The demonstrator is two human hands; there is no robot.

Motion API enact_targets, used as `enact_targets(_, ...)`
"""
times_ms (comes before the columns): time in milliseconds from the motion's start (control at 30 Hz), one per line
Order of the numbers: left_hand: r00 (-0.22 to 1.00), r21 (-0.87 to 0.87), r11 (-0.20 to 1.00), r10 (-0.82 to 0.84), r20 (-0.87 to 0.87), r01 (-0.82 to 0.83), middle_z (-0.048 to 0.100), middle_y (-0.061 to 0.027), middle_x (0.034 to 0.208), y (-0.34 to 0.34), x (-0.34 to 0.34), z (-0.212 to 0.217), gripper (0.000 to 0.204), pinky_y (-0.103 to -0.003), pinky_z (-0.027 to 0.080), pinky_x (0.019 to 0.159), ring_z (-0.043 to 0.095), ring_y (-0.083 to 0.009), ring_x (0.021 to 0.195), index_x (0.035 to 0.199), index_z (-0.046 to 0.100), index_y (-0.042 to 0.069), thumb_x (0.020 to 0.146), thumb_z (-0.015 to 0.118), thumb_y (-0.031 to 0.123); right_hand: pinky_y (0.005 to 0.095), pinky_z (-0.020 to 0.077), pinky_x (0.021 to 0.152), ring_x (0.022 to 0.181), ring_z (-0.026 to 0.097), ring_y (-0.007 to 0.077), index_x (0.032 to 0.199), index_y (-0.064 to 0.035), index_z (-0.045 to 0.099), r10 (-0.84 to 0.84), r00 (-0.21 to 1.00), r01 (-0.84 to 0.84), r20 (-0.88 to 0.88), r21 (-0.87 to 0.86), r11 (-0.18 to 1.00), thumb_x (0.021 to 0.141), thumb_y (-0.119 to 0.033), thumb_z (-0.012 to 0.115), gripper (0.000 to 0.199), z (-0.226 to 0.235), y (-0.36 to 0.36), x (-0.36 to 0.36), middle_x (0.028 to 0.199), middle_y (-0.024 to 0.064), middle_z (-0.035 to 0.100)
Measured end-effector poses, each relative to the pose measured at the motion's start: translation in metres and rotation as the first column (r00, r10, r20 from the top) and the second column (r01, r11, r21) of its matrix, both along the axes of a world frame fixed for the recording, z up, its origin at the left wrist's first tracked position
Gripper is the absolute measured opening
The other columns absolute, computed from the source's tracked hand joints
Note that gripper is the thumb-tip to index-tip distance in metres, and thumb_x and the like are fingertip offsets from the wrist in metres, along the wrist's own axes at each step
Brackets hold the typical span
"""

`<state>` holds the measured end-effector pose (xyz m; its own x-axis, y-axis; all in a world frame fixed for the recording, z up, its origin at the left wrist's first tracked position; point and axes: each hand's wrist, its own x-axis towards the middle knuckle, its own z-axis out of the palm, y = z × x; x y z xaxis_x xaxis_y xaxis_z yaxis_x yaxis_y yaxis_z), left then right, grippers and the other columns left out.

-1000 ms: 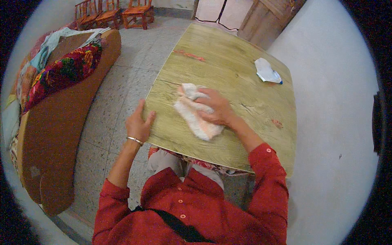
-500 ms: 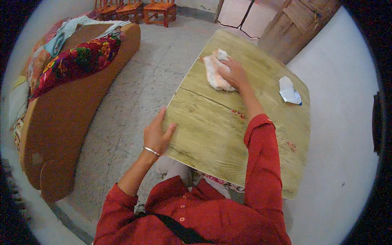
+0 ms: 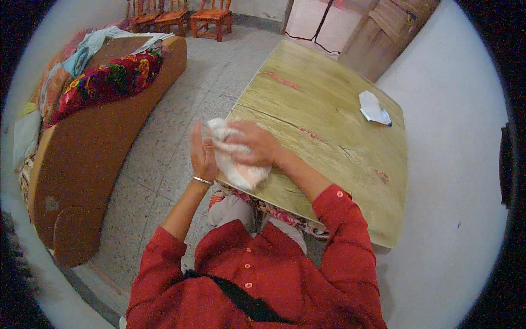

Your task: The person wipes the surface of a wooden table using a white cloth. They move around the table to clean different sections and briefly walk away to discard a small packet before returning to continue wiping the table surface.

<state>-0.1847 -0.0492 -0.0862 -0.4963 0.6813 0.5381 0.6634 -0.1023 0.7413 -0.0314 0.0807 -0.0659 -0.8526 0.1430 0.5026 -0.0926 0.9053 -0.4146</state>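
Observation:
A fluffy white cloth with peach patches [image 3: 247, 174] lies bunched at the near left edge of the wood-patterned table [image 3: 329, 170]. Pressed down over it, slightly smeared by motion, is my right hand [image 3: 256, 143], which grips the cloth. My left hand [image 3: 203, 156] is upright at the table's left edge, its fingers stretched out and its palm side close against the cloth. Whether the left palm touches the cloth is hard to tell. A white and blue packet [image 3: 375, 109] rests toward the table's far right.
A brown sofa [image 3: 87, 181] stands to the left, with a colourful floral cushion [image 3: 109, 82] and clothes on it. Wooden chairs [image 3: 211, 23] line the far wall. A white wall [image 3: 455, 164] runs along the right, with a wooden door [image 3: 383, 35] at the back.
My right hand has drawn the cloth from the table's far part to the near left edge, beside my left hand. The left hand has come off the tabletop and turned upright.

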Motion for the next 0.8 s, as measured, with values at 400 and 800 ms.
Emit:
enact_targets(400, 0.925, -0.221, 0.959, -0.087, 0.369, 0.178, 0.059, -0.0100, 0.115, -0.038, 0.003, 0.003, 0.038, -0.028, 0.044, 0.080, 0.057, -0.0148, 0.092, 0.129, 0.046, 0.002, 0.095, 0.042, 0.020, 0.0428, 0.0392, 0.096, 0.117, 0.047, 0.0349, 0.106, -0.0096, 0.063, -0.601, 0.778, 0.618, 0.183, -0.052, 0.784, 0.066, -0.021, 0.070, 0.041, 0.046, -0.138, 0.252, 0.126, 0.0181, 0.049)
enact_targets(800, 0.990, -0.149, 0.985, -0.069, 0.123, 0.087, 0.058, -0.0116, 0.118, -0.048, 0.004, 0.015, 0.035, -0.028, 0.042, 0.089, 0.055, -0.0175, 0.104, 0.123, 0.052, 0.001, 0.090, 0.044, 0.009, 0.0447, 0.0365, 0.098, 0.115, 0.046, 0.0363, 0.106, -0.0064, 0.063, -0.990, 0.093, 0.983, 0.109, 0.147, 0.108, 0.073, -0.031, 0.068, 0.041, 0.028, -0.123, 0.420, 0.125, 0.0193, 0.051)
